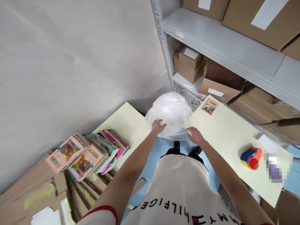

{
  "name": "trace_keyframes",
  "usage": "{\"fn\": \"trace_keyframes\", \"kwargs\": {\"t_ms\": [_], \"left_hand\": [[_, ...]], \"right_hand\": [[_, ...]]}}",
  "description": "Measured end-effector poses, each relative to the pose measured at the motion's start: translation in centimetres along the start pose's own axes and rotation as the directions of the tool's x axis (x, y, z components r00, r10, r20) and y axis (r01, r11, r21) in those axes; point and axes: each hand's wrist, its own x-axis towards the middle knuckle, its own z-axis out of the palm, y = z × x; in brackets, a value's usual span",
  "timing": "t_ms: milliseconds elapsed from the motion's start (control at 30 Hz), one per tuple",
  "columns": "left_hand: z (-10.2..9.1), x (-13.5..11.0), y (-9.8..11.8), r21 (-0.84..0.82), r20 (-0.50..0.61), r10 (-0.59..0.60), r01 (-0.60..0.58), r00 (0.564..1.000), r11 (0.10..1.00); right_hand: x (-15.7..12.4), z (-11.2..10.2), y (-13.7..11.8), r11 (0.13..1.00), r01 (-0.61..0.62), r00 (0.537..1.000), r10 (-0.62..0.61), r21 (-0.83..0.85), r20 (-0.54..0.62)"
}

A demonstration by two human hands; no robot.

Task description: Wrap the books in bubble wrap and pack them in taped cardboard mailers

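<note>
A large bulging white plastic bag or bundle [172, 109] stands in the gap between two pale yellow tabletops. My left hand [158, 127] reaches over its near left side with fingers spread; whether it presses on the plastic I cannot tell. To the right, my right hand [195, 135] hovers by the bundle's lower right edge, fingers apart and nothing held. What the bundle contains is hidden by the cloudy plastic.
Stacked booklets [86, 156] cover the left table's near end, beside flattened cardboard [77, 200]. The right table [225, 134] carries a pink booklet [209, 106] and a red-and-blue tape dispenser [251, 158]. Grey shelving [220, 40] with cardboard boxes [262, 18] rises behind; a pale wall [77, 62] borders the left.
</note>
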Motion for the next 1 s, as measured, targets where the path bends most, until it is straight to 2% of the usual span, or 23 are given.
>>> {"fn": "trace_keyframes", "kwargs": {"t_ms": [133,300,367,433,500,567,700,867,933,1000], "left_hand": [[-0.2,2.5,-1.0,-0.125,0.104,-0.039,0.052,0.994,0.991],[-0.2,2.8,-1.3,-0.258,0.049,0.013,0.0,0.999,0.966],[-0.7,2.3,-1.4,-0.313,0.0,0.039,-0.037,0.999,0.949],[-1.6,1.6,-1.5,-0.399,-0.058,0.078,-0.095,0.995,0.912],[-2.6,0.8,-1.4,-0.514,-0.104,0.147,-0.18,0.984,0.839],[-3.8,0.1,-1.0,-0.615,-0.117,0.234,-0.255,0.965,0.747],[-6.1,-0.6,0.0,-0.677,-0.078,0.334,-0.296,0.939,0.674],[-9.2,0.3,0.8,-0.653,-0.257,0.337,-0.42,0.906,0.63],[-10.2,0.4,1.1,-0.657,-0.207,0.436,-0.455,0.876,0.601],[-10.6,0.1,2.1,-0.652,-0.102,0.571,-0.488,0.815,0.58]], "right_hand": [[2.4,2.1,-2.8,0.999,-0.032,0.997,0.032,-0.006,0.069],[4.3,3.3,-4.1,0.995,-0.079,0.995,0.074,0.06,0.067],[5.1,3.4,-4.3,0.991,-0.081,0.997,0.08,0.103,0.016],[6.1,3.3,-4.7,0.985,-0.078,0.991,0.093,0.151,-0.096],[7.2,3.2,-5.3,0.982,-0.061,0.971,0.1,0.176,-0.218],[8.2,2.8,-6.2,0.989,-0.028,0.956,0.07,0.148,-0.284],[9.4,0.8,-7.8,0.996,0.026,0.957,0.001,0.09,-0.291],[9.2,-4.0,-8.5,0.975,0.063,0.921,0.024,0.211,-0.388],[8.8,-5.6,-8.6,0.958,0.089,0.908,0.035,0.274,-0.418],[8.5,-6.7,-8.6,0.93,0.122,0.898,0.046,0.347,-0.438]]}}
